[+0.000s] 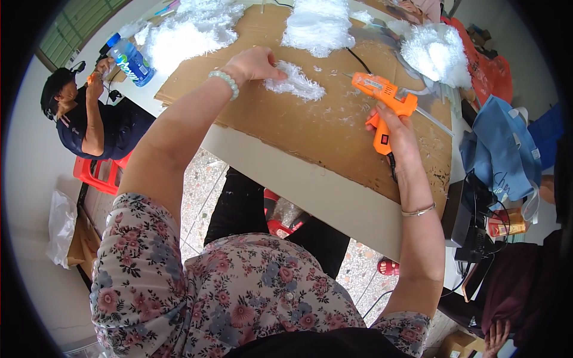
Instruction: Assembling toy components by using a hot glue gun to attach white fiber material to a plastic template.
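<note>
My right hand [396, 132] is wrapped round the handle of an orange hot glue gun [382, 89]; its nozzle points left and slightly up, above the cardboard. A black cord runs from the base of its grip. With fingers pinched together, my left hand [255, 64] holds the left end of a small white fringed piece [297, 82], which lies on the cardboard sheet [280, 128]. The tip of the glue gun is apart from that piece, to its right.
Heaps of white fringed material [194, 36] lie at the far left, with another stack [317, 27] at the far middle and a pile [436, 53] at the right. A blue-capped bottle [131, 59] stands at left. A blue bag [504, 143] lies right. A co-worker [98, 119] sits at left.
</note>
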Demonstrator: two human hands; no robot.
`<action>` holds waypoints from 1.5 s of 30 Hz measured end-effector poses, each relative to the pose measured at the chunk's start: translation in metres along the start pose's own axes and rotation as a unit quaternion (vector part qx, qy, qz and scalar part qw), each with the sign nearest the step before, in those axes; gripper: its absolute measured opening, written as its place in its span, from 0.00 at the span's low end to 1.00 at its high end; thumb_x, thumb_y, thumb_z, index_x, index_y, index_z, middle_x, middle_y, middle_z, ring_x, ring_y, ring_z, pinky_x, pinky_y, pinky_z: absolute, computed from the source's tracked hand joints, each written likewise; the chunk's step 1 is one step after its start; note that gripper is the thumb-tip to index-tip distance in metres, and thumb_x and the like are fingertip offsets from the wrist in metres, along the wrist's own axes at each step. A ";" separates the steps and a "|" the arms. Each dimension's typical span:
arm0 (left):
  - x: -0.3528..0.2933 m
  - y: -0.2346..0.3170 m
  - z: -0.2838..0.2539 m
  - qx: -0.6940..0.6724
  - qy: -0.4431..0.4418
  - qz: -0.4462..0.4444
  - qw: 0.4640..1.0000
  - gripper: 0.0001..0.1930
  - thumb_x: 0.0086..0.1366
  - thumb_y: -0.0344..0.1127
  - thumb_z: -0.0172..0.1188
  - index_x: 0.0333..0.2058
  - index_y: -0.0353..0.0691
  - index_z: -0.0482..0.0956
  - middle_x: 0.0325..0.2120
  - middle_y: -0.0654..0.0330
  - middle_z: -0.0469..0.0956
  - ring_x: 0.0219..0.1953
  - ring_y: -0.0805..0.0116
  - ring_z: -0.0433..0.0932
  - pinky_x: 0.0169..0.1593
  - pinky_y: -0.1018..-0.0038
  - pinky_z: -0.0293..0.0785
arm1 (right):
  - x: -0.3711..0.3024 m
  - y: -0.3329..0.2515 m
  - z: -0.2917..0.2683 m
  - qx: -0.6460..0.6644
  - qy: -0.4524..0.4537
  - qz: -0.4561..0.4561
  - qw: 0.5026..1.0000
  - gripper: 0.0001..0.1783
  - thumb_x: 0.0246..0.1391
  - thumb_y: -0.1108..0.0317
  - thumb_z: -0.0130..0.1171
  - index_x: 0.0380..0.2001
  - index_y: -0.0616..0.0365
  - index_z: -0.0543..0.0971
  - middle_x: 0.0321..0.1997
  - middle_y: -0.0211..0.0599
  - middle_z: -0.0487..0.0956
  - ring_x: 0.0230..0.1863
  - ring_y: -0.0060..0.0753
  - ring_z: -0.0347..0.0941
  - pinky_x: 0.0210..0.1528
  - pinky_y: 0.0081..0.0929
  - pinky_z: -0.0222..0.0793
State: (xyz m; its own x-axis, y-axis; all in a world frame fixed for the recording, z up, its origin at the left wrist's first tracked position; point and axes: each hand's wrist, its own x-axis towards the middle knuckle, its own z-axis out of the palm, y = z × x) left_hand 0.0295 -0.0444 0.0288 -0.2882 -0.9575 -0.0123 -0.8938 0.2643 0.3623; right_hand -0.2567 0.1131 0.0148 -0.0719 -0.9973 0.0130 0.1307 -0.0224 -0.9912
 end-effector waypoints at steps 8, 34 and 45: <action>0.002 0.004 0.003 -0.051 -0.005 0.046 0.998 0.33 0.47 0.42 0.69 0.51 0.40 0.67 0.29 0.58 0.75 0.33 0.66 0.75 0.38 0.72 0.71 | -0.001 -0.002 0.001 0.002 -0.013 -0.007 1.000 0.10 0.58 0.62 0.52 0.34 0.58 0.74 0.27 0.32 0.75 0.29 0.24 0.71 0.34 0.22 0.68; 0.043 -0.102 -0.089 -0.376 0.314 0.006 0.872 0.15 0.57 0.24 0.58 0.43 0.40 0.80 0.31 0.62 0.79 0.30 0.76 0.75 0.33 0.79 0.72 | -0.003 -0.003 0.000 0.003 0.025 0.018 1.000 0.10 0.58 0.62 0.52 0.37 0.58 0.73 0.30 0.31 0.75 0.30 0.25 0.72 0.34 0.23 0.69; 0.063 -0.225 -0.155 -0.139 0.341 -0.209 0.906 0.28 0.59 0.54 0.56 0.56 0.49 0.70 0.37 0.55 0.80 0.19 0.70 0.77 0.31 0.77 0.75 | -0.005 -0.003 -0.003 0.001 0.039 0.020 0.999 0.14 0.58 0.62 0.51 0.40 0.62 0.71 0.30 0.36 0.73 0.31 0.30 0.70 0.34 0.27 0.68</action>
State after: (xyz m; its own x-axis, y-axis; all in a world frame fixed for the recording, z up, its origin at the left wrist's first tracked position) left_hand 0.2660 -0.1817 0.0913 0.4199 -0.8405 0.3424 -0.7275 -0.0861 0.6807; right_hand -0.2594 0.1182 0.0174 -0.1443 -0.9888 -0.0372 0.1377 0.0172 -0.9903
